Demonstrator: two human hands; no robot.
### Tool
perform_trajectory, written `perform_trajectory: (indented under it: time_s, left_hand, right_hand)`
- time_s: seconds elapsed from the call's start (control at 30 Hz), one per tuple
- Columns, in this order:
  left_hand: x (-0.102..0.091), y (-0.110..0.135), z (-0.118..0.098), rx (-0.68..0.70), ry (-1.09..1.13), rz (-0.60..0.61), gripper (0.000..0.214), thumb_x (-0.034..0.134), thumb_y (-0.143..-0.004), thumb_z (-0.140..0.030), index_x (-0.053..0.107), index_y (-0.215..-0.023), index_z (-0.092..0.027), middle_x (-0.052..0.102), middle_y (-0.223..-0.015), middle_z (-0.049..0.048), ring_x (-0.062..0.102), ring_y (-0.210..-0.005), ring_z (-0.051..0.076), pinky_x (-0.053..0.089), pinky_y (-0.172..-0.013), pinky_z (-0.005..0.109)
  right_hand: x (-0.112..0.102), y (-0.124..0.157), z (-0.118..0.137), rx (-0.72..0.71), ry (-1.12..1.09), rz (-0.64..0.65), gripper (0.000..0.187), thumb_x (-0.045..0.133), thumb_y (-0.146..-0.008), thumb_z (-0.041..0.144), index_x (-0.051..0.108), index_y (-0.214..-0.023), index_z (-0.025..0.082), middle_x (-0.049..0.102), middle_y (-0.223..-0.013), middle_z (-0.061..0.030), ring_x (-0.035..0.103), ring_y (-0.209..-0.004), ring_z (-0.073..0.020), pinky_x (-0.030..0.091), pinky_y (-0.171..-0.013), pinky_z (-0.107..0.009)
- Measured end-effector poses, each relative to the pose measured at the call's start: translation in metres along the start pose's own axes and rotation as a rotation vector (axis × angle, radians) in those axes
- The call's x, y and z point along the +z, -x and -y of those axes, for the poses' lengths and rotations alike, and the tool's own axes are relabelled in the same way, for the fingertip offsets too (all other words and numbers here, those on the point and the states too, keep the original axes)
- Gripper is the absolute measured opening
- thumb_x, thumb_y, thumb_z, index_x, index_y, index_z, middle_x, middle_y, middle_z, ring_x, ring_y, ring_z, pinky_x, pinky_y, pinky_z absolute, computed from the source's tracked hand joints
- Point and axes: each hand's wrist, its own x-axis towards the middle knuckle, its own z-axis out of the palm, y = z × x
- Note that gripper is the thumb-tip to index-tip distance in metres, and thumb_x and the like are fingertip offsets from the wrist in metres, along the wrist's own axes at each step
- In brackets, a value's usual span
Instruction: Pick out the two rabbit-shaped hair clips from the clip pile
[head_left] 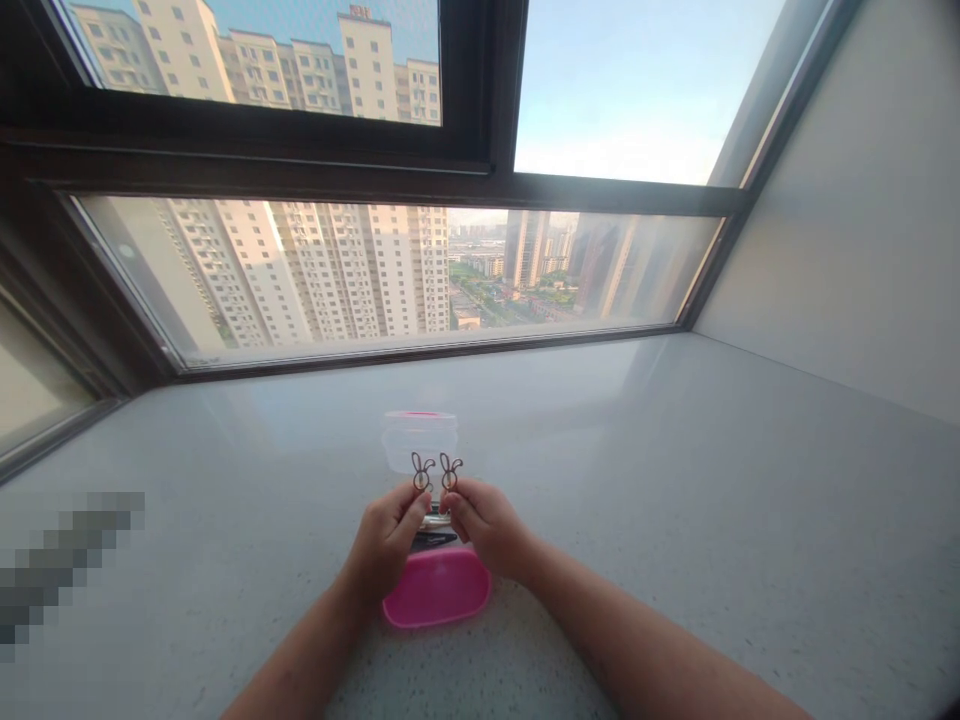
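Two brown rabbit-shaped metal clips stand side by side, ears up, one in each hand. My left hand [394, 535] pinches the left rabbit clip [421, 472] between thumb and fingers. In my right hand [484, 525] the right rabbit clip [450, 470] is held the same way, a small gap from the first. Beneath the hands lies a black hair clip [433, 540], with other slim pieces partly hidden by the fingers. A pink oval tray [437, 590] sits nearest me, just below both hands. Beyond the clips is a clear plastic box [401, 445] with a pink strip along its top.
Everything rests on a pale speckled sill [637, 480]. A dark window frame [480, 190] crosses the far side, with tall buildings outside. A white wall [847, 220] rises on the right. A pixelated dark patch covers part of the left.
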Motion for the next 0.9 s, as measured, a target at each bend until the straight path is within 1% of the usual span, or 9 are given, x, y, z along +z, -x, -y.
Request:
perform_trajectory:
  time_s: [0.13,0.27,0.43,0.6,0.73,0.9]
  left_hand:
    - [0.0001,0.0009,-0.0004,-0.029,0.006,0.009,0.027,0.041,-0.083,-0.038,0.050,-0.068,-0.017,0.043,-0.052,-0.0047,0.035,-0.046,0.010,0.027,-0.045,0.019]
    - [0.0003,0.0010,0.0004,-0.023,0.011,0.004,0.027,0.042,-0.083,-0.036,0.049,-0.066,-0.017,0.040,-0.051,-0.0053,0.033,-0.045,0.009,0.026,-0.044,0.019]
    - [0.0000,0.0008,0.0008,-0.012,0.026,-0.003,0.025,0.043,-0.082,-0.034,0.048,-0.065,-0.017,0.040,-0.052,-0.0053,0.033,-0.047,0.008,0.026,-0.043,0.018]
    - [-0.0007,0.0011,-0.0022,-0.011,0.019,0.007,0.027,0.042,-0.083,-0.036,0.047,-0.065,-0.017,0.041,-0.053,-0.0053,0.033,-0.047,0.008,0.026,-0.044,0.018]
    - [-0.0005,0.0019,-0.0045,-0.028,0.014,-0.011,0.028,0.042,-0.083,-0.038,0.049,-0.066,-0.017,0.042,-0.053,-0.0045,0.034,-0.046,0.009,0.027,-0.044,0.019]
    - [-0.0004,0.0025,-0.0043,-0.036,0.022,-0.017,0.027,0.042,-0.083,-0.038,0.048,-0.066,-0.017,0.040,-0.050,-0.0051,0.032,-0.045,0.009,0.026,-0.043,0.019]
  right_hand:
    - [0.0004,0.0000,-0.0005,0.004,0.000,0.008,0.028,0.038,-0.088,0.036,0.047,-0.070,0.016,0.041,-0.050,0.0048,0.036,-0.045,-0.0069,0.029,-0.044,-0.018]
    - [0.0003,0.0003,-0.0001,0.003,0.006,0.010,0.029,0.038,-0.088,0.037,0.048,-0.070,0.016,0.041,-0.050,0.0046,0.037,-0.045,-0.0069,0.029,-0.044,-0.018]
    - [0.0003,0.0001,0.0003,-0.005,-0.003,0.023,0.030,0.038,-0.088,0.038,0.047,-0.070,0.016,0.041,-0.050,0.0046,0.036,-0.044,-0.0070,0.028,-0.044,-0.018]
    - [-0.0002,0.0005,0.0028,-0.007,0.003,0.025,0.031,0.037,-0.088,0.038,0.046,-0.069,0.016,0.041,-0.049,0.0047,0.036,-0.044,-0.0071,0.028,-0.043,-0.018]
    - [-0.0007,0.0008,0.0025,-0.010,0.009,0.020,0.031,0.038,-0.088,0.039,0.047,-0.069,0.016,0.041,-0.049,0.0048,0.036,-0.044,-0.0070,0.029,-0.044,-0.018]
    - [-0.0004,0.0011,0.0021,-0.017,-0.009,0.025,0.030,0.038,-0.088,0.037,0.046,-0.068,0.016,0.039,-0.050,0.0049,0.034,-0.044,-0.0067,0.028,-0.044,-0.018]
